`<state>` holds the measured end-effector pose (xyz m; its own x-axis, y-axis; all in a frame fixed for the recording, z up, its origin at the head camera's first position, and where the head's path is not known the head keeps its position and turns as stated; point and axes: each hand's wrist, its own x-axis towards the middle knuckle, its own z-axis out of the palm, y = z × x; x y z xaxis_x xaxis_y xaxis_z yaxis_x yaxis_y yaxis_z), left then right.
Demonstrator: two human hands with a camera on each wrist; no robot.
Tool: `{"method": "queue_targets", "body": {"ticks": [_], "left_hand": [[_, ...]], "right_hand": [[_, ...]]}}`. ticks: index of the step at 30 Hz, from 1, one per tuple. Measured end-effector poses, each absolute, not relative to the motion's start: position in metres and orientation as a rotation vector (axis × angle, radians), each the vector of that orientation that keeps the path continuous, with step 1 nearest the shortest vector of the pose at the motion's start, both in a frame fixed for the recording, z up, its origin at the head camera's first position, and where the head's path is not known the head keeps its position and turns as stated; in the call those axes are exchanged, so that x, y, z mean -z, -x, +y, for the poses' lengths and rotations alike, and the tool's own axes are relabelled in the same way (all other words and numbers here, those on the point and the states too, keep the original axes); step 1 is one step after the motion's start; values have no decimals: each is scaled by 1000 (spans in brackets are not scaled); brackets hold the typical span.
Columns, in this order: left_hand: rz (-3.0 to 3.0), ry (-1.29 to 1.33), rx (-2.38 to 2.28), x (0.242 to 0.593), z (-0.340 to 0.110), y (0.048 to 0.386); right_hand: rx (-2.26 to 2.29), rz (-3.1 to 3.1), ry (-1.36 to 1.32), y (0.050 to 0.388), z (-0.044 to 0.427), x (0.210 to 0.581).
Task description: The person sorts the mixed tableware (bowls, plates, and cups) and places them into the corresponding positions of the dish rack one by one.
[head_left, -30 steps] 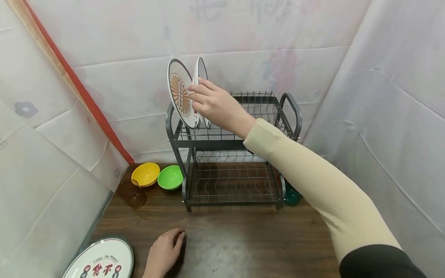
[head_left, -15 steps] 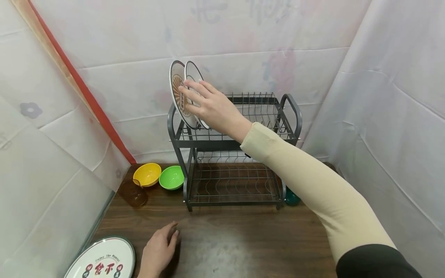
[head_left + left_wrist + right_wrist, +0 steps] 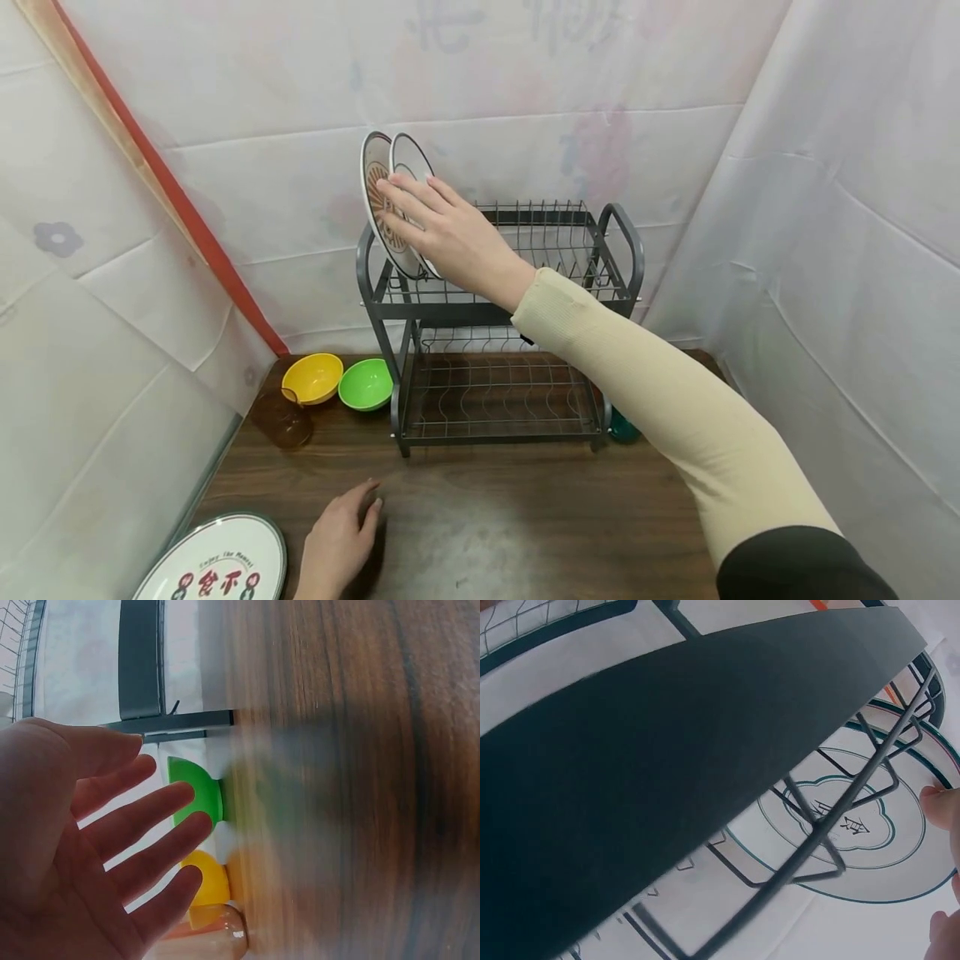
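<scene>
Fingers of the person's right hand (image 3: 457, 233) reach fairly straight and spread across the inner plate (image 3: 411, 157), which stands on edge, tilted, at the top left of the dish rack (image 3: 450, 312). In the right wrist view a fingertip (image 3: 940, 808) overlaps the plate's face; no curl round the rim is plain to see. The outer plate (image 3: 377, 150) leans just beside it, farther toward the rack's left side. Both look like glazed ceramic, so the inner plate is probably stiff, of moderate weight, slick on its face and apt to chip against its neighbour or the rack. The surest hold seems to be the upper rim, thumb on one face and fingers on the other, since the rack crowds the lower edge. The left hand (image 3: 337, 542) holds nothing, fingers loosely spread, in front of the rack and toward its left.
</scene>
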<state>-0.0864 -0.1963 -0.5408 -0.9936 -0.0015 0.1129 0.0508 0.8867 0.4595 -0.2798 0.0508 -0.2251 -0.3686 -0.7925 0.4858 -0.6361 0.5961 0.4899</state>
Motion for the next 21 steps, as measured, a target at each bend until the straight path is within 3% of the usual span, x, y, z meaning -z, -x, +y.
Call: {"method": "queue_targets", "body": {"ticks": [12, 21], "left_hand": [[-2889, 19, 719, 537, -208, 87], [-2721, -30, 700, 535, -224, 87]], "right_hand": [[-78, -2034, -1104, 274, 76, 231], [-383, -2040, -981, 240, 110, 246]]}}
